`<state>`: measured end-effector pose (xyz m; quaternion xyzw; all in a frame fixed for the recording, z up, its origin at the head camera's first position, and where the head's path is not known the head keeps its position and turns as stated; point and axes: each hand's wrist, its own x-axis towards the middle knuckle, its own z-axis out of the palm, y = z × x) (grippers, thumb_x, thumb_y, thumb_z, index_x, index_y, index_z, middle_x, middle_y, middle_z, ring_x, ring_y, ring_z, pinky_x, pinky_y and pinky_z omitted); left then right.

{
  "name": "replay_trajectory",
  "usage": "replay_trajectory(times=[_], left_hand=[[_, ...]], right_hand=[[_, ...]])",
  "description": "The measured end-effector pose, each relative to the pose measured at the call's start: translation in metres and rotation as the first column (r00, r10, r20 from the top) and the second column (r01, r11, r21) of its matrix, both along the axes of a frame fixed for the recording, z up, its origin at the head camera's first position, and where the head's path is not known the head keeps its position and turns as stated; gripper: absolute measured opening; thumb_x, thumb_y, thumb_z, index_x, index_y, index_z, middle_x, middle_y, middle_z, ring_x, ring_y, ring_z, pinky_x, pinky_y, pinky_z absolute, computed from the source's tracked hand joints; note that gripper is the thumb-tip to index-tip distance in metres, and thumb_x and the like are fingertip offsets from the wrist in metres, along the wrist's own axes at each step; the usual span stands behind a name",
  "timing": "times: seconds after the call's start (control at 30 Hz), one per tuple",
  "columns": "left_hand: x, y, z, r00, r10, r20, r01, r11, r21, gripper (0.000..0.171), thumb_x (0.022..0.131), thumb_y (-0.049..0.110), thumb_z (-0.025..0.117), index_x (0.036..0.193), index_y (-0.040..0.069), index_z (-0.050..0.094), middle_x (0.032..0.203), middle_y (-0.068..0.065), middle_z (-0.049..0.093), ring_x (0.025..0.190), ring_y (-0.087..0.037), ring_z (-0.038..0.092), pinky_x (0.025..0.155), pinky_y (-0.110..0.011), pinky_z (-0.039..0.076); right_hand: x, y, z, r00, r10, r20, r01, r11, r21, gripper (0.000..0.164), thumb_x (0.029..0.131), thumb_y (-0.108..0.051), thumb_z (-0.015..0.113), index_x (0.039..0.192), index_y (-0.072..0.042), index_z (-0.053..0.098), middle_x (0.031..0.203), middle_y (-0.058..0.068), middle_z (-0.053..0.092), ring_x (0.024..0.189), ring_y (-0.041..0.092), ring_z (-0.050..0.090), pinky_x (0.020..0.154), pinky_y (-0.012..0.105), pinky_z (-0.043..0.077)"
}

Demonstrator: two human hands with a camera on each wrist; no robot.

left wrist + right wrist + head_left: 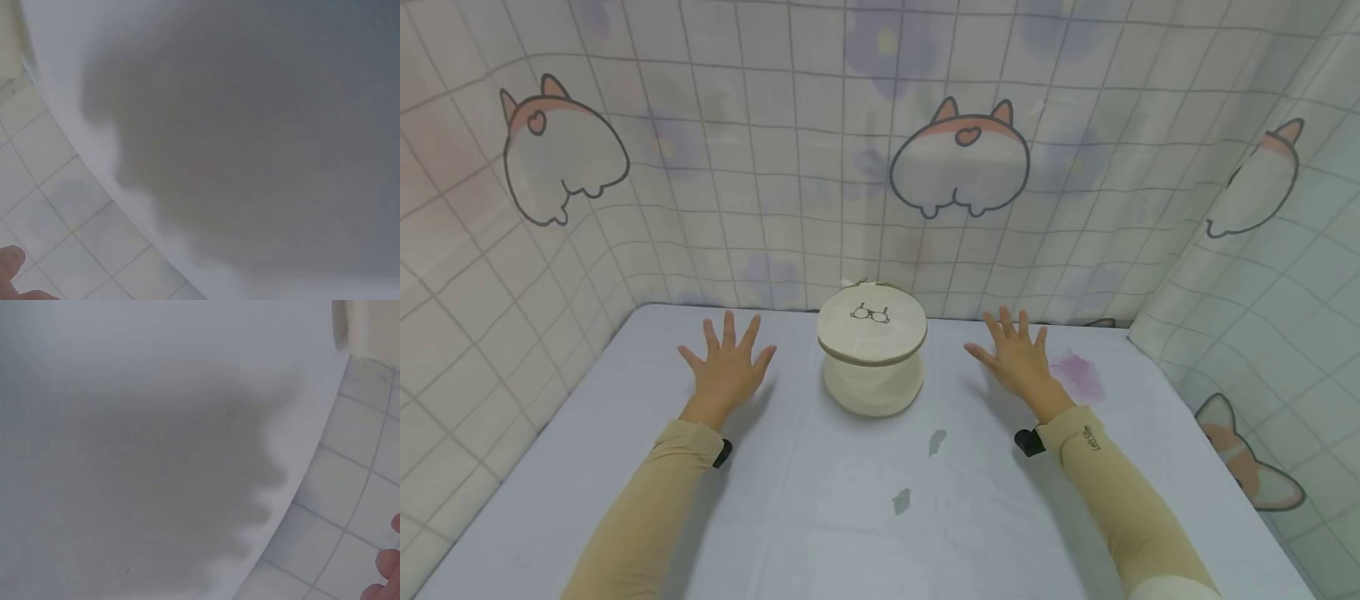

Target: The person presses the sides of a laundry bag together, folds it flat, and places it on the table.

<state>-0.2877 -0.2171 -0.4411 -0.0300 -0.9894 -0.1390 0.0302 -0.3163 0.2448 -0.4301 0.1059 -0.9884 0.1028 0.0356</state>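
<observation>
Cream round bag (872, 346): on tabletop (827, 517), between hands, near far edge
Left hand (726, 371): spread, empty; bag to its right
Right hand (1019, 360): spread, empty; bag to its left
Nearer hand: about even

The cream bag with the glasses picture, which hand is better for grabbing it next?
Maybe the right, but only just: the right hand slants a bit more toward the bag. The left hand looks about as near, and both are empty with fingers spread.
</observation>
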Motion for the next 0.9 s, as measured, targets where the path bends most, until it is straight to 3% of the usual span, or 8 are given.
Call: replay_trajectory(times=[0.13, 0.33, 0.9], left_hand=[[0.002, 0.005, 0.003, 1.0, 0.005, 0.0, -0.005, 1.0, 0.012, 0.073, 0.108, 0.059, 0.028, 0.166, 0.018, 0.013, 0.168, -0.025, -0.007, 0.148, -0.053, -0.019, 0.102, -0.084, -0.011], [0.005, 0.014, 0.006, 1.0, 0.002, 0.005, -0.002, 1.0, 0.023, 0.073, 0.108, 0.059, 0.028, 0.166, 0.018, 0.012, 0.168, -0.024, -0.007, 0.149, -0.052, -0.017, 0.104, -0.084, -0.007], [0.009, 0.028, 0.006, 0.999, -0.035, -0.025, 0.036, 0.999, 0.032, 0.072, 0.109, 0.055, 0.033, 0.167, 0.019, 0.012, 0.169, -0.024, -0.003, 0.15, -0.054, -0.008, 0.106, -0.084, -0.004]], right_hand=[[0.002, -0.002, 0.001, 1.0, 0.009, 0.002, -0.008, 1.0, -0.004, 0.089, 0.102, -0.068, 0.037, 0.164, -0.007, 0.02, 0.168, 0.024, 0.004, 0.152, 0.048, -0.008, 0.114, 0.073, -0.007], [0.005, -0.006, 0.005, 1.0, 0.023, -0.01, -0.023, 1.0, -0.016, 0.086, 0.104, -0.064, 0.042, 0.164, -0.005, 0.02, 0.168, 0.025, 0.007, 0.152, 0.049, -0.007, 0.114, 0.073, -0.008], [0.015, -0.014, 0.011, 0.997, 0.074, -0.015, -0.074, 0.997, -0.017, 0.085, 0.105, -0.06, 0.044, 0.164, -0.006, 0.016, 0.169, 0.022, 0.003, 0.152, 0.048, -0.009, 0.114, 0.073, -0.005]])
